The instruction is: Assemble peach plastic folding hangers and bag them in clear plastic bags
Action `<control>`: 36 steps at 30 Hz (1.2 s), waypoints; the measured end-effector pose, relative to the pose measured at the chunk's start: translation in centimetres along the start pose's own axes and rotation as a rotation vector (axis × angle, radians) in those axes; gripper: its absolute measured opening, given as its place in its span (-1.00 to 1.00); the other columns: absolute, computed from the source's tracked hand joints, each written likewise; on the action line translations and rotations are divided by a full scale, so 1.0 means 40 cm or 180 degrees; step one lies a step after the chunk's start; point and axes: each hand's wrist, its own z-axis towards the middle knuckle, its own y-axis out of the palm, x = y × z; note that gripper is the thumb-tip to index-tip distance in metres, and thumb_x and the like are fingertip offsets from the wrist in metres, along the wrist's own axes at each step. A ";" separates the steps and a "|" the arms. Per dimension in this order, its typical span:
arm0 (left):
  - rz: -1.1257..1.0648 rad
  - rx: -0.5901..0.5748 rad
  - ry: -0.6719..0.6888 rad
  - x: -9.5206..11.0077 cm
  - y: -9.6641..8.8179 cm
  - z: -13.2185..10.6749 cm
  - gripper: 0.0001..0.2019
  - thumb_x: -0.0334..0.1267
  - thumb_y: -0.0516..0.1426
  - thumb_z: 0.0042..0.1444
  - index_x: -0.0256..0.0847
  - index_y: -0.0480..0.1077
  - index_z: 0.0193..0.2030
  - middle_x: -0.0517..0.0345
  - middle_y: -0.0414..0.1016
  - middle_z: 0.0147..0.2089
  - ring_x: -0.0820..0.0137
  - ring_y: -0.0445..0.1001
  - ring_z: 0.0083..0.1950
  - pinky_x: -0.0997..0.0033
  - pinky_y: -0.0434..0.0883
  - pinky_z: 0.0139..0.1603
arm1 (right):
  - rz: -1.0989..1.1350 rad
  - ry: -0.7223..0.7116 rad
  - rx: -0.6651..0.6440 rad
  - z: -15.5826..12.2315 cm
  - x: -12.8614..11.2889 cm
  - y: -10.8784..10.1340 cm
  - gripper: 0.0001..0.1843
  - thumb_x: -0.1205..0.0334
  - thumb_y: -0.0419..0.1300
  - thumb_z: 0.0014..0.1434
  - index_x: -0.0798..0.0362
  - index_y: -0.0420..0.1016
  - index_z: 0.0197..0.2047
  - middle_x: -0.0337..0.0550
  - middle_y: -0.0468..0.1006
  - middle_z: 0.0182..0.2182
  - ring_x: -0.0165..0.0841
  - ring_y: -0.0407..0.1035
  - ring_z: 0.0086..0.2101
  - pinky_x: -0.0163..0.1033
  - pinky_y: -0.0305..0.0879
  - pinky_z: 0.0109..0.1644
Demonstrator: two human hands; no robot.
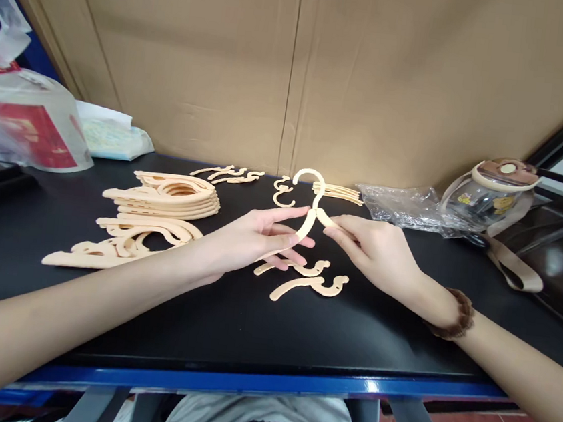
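The hanger (309, 222) is held above the black table (188, 335), the left hand (253, 238) gripping one arm with fingers spread, the right hand (382, 252) pinching the other, long axis running left-to-right, hook pointing up and away.

Hanger (306, 225) partly hidden by both hands (253, 238) (380, 251), plastic bag (29, 121) cropped left

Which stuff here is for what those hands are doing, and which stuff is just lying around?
Seems part of the job:
Hanger in the left hand and right hand
Stacked cream pieces on the left
Loose cream pieces near the hands

Probably just lying about:
Plastic bag
Soft packet
Clear crinkled plastic
Clear bottle with a strap
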 end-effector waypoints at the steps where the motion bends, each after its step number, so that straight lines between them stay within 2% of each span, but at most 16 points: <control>1: 0.0099 0.0005 0.0031 0.000 0.000 0.000 -0.48 -0.29 0.12 0.25 -0.07 0.15 0.33 0.06 0.56 0.04 0.36 0.61 -0.15 0.37 0.52 -0.12 | -0.0004 0.0076 0.0064 0.001 0.003 0.001 -0.60 0.04 -0.08 0.38 0.04 0.42 -0.34 -0.26 0.51 -0.46 -0.43 0.32 -0.48 -0.32 0.04 -0.43; 5: 0.0492 -0.0008 0.0157 0.000 -0.011 0.007 -0.62 -0.25 0.12 0.25 -0.19 0.32 0.20 0.08 0.57 0.02 0.43 0.57 -0.14 0.43 0.48 -0.10 | -0.0063 0.0272 0.0199 0.004 0.011 0.005 -0.65 0.04 -0.05 0.37 0.01 0.46 -0.28 -0.28 0.55 -0.43 -0.41 0.39 -0.45 -0.32 0.07 -0.42; 10: 0.1003 0.0099 0.0402 -0.013 -0.029 0.024 -0.67 -0.16 0.09 0.24 -0.19 0.39 0.10 0.11 0.56 -0.01 0.42 0.52 -0.15 0.41 0.45 -0.13 | -0.0435 0.0652 0.0324 0.015 0.022 -0.002 -0.67 0.00 0.00 0.33 0.01 0.44 -0.04 -0.26 0.55 -0.49 -0.35 0.40 -0.52 -0.29 0.06 -0.45; 13: 0.1519 0.0319 0.0653 -0.018 -0.037 0.026 -0.71 -0.16 0.04 0.25 -0.23 0.39 0.02 0.07 0.54 -0.06 0.38 0.51 -0.19 0.39 0.44 -0.23 | -0.0641 0.0780 0.0395 0.021 0.037 -0.013 -0.64 0.01 -0.01 0.33 0.04 0.42 0.00 -0.22 0.53 -0.51 -0.29 0.40 -0.51 -0.28 0.05 -0.47; 16: 0.2305 0.0625 0.1054 -0.015 -0.042 0.017 -0.74 -0.14 -0.04 0.29 -0.20 0.39 -0.08 0.11 0.54 -0.12 0.37 0.50 -0.21 0.36 0.42 -0.21 | -0.0725 0.0772 0.0523 0.021 0.051 -0.019 -0.63 0.01 -0.02 0.33 0.08 0.42 -0.02 -0.17 0.51 -0.49 -0.27 0.39 -0.50 -0.26 0.09 -0.47; 18: 0.2695 0.0735 0.1193 -0.010 -0.042 0.010 -0.73 -0.14 -0.08 0.32 -0.17 0.39 -0.11 0.14 0.55 -0.13 0.37 0.50 -0.21 0.37 0.39 -0.19 | -0.0740 0.0596 0.0665 0.020 0.055 -0.020 -0.64 0.04 -0.03 0.33 0.07 0.42 -0.01 -0.09 0.52 -0.35 -0.27 0.41 -0.44 -0.25 0.14 -0.46; 20: 0.2856 0.0748 0.1205 -0.008 -0.038 0.005 -0.74 -0.17 -0.09 0.33 -0.15 0.39 -0.08 0.15 0.56 -0.12 0.37 0.51 -0.21 0.38 0.38 -0.19 | -0.0835 0.0324 0.0881 0.019 0.054 -0.021 -0.66 0.10 -0.04 0.34 0.06 0.41 0.01 0.01 0.49 -0.17 -0.22 0.42 -0.30 -0.22 0.22 -0.40; 24: 0.2979 0.0643 0.1335 -0.012 -0.023 -0.001 -0.74 -0.20 -0.08 0.34 -0.09 0.37 0.02 0.21 0.57 -0.11 0.36 0.51 -0.13 0.40 0.35 -0.15 | -0.1178 -0.0329 0.1202 0.015 0.033 -0.032 -0.67 0.16 -0.03 0.34 0.09 0.41 0.05 0.10 0.43 0.01 -0.14 0.32 -0.08 -0.09 0.27 -0.11; 27: 0.3035 0.0519 0.1572 -0.013 -0.007 -0.006 -0.71 -0.17 -0.10 0.36 -0.05 0.37 0.05 0.25 0.55 -0.07 0.37 0.49 -0.08 0.42 0.33 -0.11 | -0.1102 -0.0964 0.0998 0.009 0.007 -0.037 -0.64 0.13 0.00 0.34 0.09 0.39 0.09 0.04 0.47 0.02 -0.15 0.31 -0.02 0.00 0.17 0.08; 29: 0.3123 0.0492 0.1736 -0.009 0.002 -0.013 -0.72 -0.16 -0.10 0.36 -0.07 0.37 0.04 0.24 0.54 -0.05 0.38 0.49 -0.08 0.42 0.32 -0.09 | -0.0938 -0.1327 0.0802 0.005 -0.005 -0.034 -0.62 0.10 0.00 0.35 0.11 0.39 0.10 0.00 0.53 -0.05 -0.19 0.34 -0.03 0.02 0.11 0.17; 31: 0.3269 0.0487 0.1846 -0.005 0.009 -0.020 -0.73 -0.16 -0.10 0.36 -0.12 0.37 0.01 0.20 0.53 -0.04 0.36 0.48 -0.07 0.41 0.32 -0.10 | -0.0846 -0.1523 0.0668 0.000 -0.011 -0.026 -0.62 0.13 -0.02 0.36 0.16 0.39 0.10 -0.05 0.58 -0.19 -0.25 0.39 -0.13 -0.05 0.16 0.12; 33: 0.3364 0.0451 0.1849 -0.001 0.013 -0.025 -0.74 -0.18 -0.10 0.36 -0.13 0.36 -0.04 0.18 0.52 -0.05 0.34 0.48 -0.09 0.40 0.32 -0.14 | -0.0908 -0.1551 0.0585 -0.004 -0.010 -0.018 -0.63 0.20 -0.06 0.39 0.18 0.39 0.11 -0.12 0.58 -0.34 -0.31 0.41 -0.30 -0.18 0.25 -0.10; 36: 0.3185 0.0582 0.1525 -0.001 0.015 -0.023 -0.77 -0.09 -0.06 0.33 -0.11 0.26 0.01 0.16 0.51 -0.06 0.33 0.50 -0.17 0.37 0.33 -0.20 | -0.1057 -0.1453 0.0548 -0.006 -0.002 -0.012 -0.63 0.23 -0.09 0.40 0.15 0.39 0.13 -0.17 0.53 -0.45 -0.37 0.36 -0.44 -0.26 0.17 -0.35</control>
